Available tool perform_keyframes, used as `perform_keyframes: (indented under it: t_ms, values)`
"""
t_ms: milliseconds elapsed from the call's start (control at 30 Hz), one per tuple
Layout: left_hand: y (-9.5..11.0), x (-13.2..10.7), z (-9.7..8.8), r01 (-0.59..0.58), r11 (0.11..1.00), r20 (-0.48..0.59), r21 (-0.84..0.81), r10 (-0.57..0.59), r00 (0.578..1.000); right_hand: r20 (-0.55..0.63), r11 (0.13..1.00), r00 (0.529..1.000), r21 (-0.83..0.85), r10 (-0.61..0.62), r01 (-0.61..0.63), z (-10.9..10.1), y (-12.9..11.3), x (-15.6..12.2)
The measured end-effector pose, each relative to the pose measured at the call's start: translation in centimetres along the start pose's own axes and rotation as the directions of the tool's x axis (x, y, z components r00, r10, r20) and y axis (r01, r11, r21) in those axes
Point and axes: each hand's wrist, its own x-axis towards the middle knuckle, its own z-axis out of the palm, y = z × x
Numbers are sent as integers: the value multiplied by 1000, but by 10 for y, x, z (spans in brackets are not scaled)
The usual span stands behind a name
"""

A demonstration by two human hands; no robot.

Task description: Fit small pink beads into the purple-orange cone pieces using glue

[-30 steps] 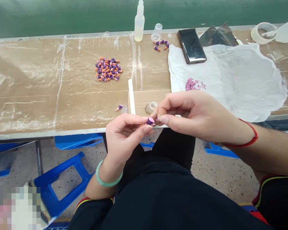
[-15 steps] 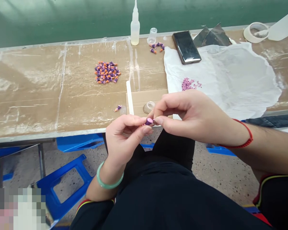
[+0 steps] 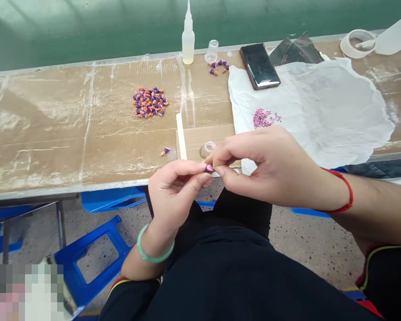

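Purple cone [image 3: 209, 168] held just past tabletop [image 3: 53, 133] front edge; clamped betw. fingertips of L hand [image 3: 173, 191] and R hand [image 3: 267, 171], hands nearly touching. Large cone pile [image 3: 149, 102] remains mid-tabletop. Small cone group [image 3: 218, 66] lies by glue bottle [image 3: 188, 40]; single cone [image 3: 165, 151] apart. Pink beads [image 3: 262, 118] lie on white sheet [image 3: 321, 111].

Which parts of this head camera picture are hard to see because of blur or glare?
In the head view, the bottom-left corner is a pixelated patch; pale glare streaks the green back wall; the small purple cone-shaped piece is too tiny for sharp detail.
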Motion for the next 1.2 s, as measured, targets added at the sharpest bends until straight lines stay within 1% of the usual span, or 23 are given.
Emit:
perform_keyframes:
  t_ms: [100, 200, 267, 333, 367, 433, 500, 533, 567, 633, 700, 733, 833, 933, 1033, 1100, 1200]
  values:
    - [-1, 0, 2, 3, 1000, -4, -13, -3, 1000, -13, 996, 999, -79, -38, 36, 1, 1, -3]
    - [-2, -1, 3, 11, 1000, -7, -2, -11, 1000, -21, 992, 998, -113, -57, 54, 3, 2, -6]
    - [-3, -1, 3, 8, 1000, 6, 15, -8, 1000, -28, 990, 997, -120, -72, 68, 3, 2, -7]
    - [-3, -1, 1, -29, 998, 40, 61, 27, 999, -26, 989, 996, -126, -83, 79, 2, 3, -8]
    - [-2, -1, 0, -74, 991, 65, 107, 67, 996, -22, 988, 996, -132, -87, 83, 2, 3, -9]
    - [0, 0, -3, -216, 949, 128, 228, 191, 973, -24, 984, 994, -145, -105, 100, 0, 2, -11]
    - [3, 2, -4, -372, 867, 197, 331, 322, 926, -53, 980, 989, -148, -140, 131, 0, 2, -15]
    - [5, 2, -5, -430, 827, 226, 363, 370, 901, -74, 978, 985, -147, -159, 147, 0, 2, -17]
    - [6, 3, -5, -472, 795, 248, 380, 404, 880, -90, 977, 981, -146, -172, 158, 0, 2, -19]
    - [8, 3, -4, -515, 761, 273, 394, 438, 856, -110, 975, 977, -149, -183, 166, 0, 1, -22]
    - [9, 3, -2, -521, 759, 272, 391, 446, 853, -116, 972, 974, -157, -194, 175, 0, -1, -23]
    - [9, 3, -1, -512, 767, 266, 386, 439, 858, -119, 971, 972, -158, -202, 182, -1, -2, -24]
    - [10, 0, 1, -449, 824, 238, 346, 386, 891, -126, 968, 967, -142, -223, 205, -2, -4, -23]
    - [10, -3, 2, -367, 891, 204, 268, 320, 925, -128, 973, 967, -101, -222, 210, -2, -6, -23]
    - [9, -5, 2, -299, 936, 183, 184, 267, 946, -116, 977, 970, -53, -213, 208, -3, -5, -23]
    - [7, -6, 1, -276, 951, 182, 141, 250, 951, -110, 979, 972, -24, -206, 205, -3, -5, -23]
    - [7, -6, 1, -292, 949, 192, 118, 267, 945, -103, 980, 976, 25, -192, 196, -5, -5, -24]
